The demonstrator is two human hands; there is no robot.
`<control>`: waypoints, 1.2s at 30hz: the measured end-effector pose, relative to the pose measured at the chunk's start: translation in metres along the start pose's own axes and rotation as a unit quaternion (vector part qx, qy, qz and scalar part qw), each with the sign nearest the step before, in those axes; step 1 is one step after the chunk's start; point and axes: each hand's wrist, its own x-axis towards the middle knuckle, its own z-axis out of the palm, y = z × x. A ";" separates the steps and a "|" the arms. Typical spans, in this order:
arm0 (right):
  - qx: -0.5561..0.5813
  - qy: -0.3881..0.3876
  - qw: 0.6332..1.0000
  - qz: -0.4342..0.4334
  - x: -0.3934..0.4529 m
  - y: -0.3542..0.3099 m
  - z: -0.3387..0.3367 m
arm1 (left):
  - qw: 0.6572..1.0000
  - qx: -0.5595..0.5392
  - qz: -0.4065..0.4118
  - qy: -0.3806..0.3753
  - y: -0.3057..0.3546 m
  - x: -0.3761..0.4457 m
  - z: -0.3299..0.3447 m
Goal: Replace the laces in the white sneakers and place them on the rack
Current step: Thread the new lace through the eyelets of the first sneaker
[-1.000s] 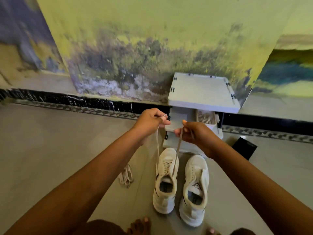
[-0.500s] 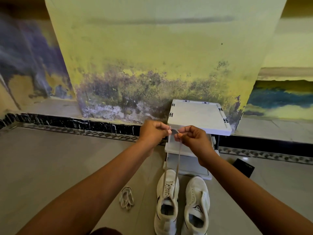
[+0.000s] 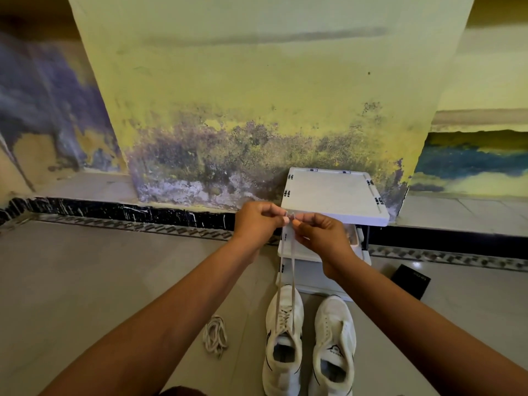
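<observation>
Both arms reach forward over the floor [image 3: 85, 281], and the hands meet above the shoes, in front of the rack's top shelf. The left hand [image 3: 257, 221] has its fingers curled and pinches one end of the lace [image 3: 292, 270] between thumb and fingertips; the right hand [image 3: 323, 235] pinches the other end the same way. The two lace tips sit almost touching each other between the hands, and the two strands run down from there, close together and taut, to the left sneaker [image 3: 283, 338].

That sneaker stands on the floor with its toe toward the rack [image 3: 334, 195] and its opening toward the person. Its lower eyelets already carry crossed lacing, and the two strands leave it from the upper part of the lacing. The right sneaker [image 3: 333, 347] stands just beside it, parallel, toe the same way; it seems to have no lace, though its tongue is in shadow and I cannot be sure.

The rack is white, with a flat top shelf and a lower shelf below it, and it stands against the stained yellow wall [image 3: 257, 95] near the black skirting [image 3: 128, 212]. Both sneakers are on the floor just in front of its base, not on it.

A loose bundle of lace [image 3: 215, 335] lies on the floor to the left of the left sneaker, a little apart from it. A small black box [image 3: 410, 281] lies on the floor to the right of the rack's base.
</observation>
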 end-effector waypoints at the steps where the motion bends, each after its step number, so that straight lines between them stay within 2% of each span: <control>1: 0.000 -0.003 1.000 -0.002 0.001 0.000 0.000 | 1.000 -0.004 0.000 -0.005 0.000 0.001 -0.001; 5: -0.032 -0.007 0.999 0.004 0.007 0.006 -0.004 | 0.998 -0.010 -0.014 -0.065 -0.007 0.005 -0.001; 10: -0.031 -0.048 0.997 0.051 0.016 0.026 -0.013 | 0.991 -0.014 -0.068 -0.113 -0.037 0.016 0.008; 15: -0.007 -0.017 0.993 0.113 0.015 0.069 -0.023 | 0.987 -0.038 -0.118 -0.107 -0.080 0.025 0.023; 21: -0.035 0.013 0.980 0.195 0.009 0.119 -0.033 | 0.980 -0.052 -0.169 -0.094 -0.123 0.013 0.041; 26: -0.031 0.016 0.976 0.216 0.008 0.129 -0.034 | 0.974 -0.071 -0.202 -0.070 -0.136 0.010 0.041; 29: -0.024 0.012 0.975 0.219 0.007 0.130 -0.033 | 0.971 -0.085 -0.204 -0.093 -0.140 0.006 0.041; 34: -0.020 0.027 0.970 0.241 0.006 0.131 -0.034 | 0.958 -0.123 -0.191 -0.174 -0.149 0.002 0.033; 36: -0.024 0.027 0.969 0.245 0.006 0.133 -0.035 | 0.959 -0.119 -0.192 -0.170 -0.152 -0.001 0.034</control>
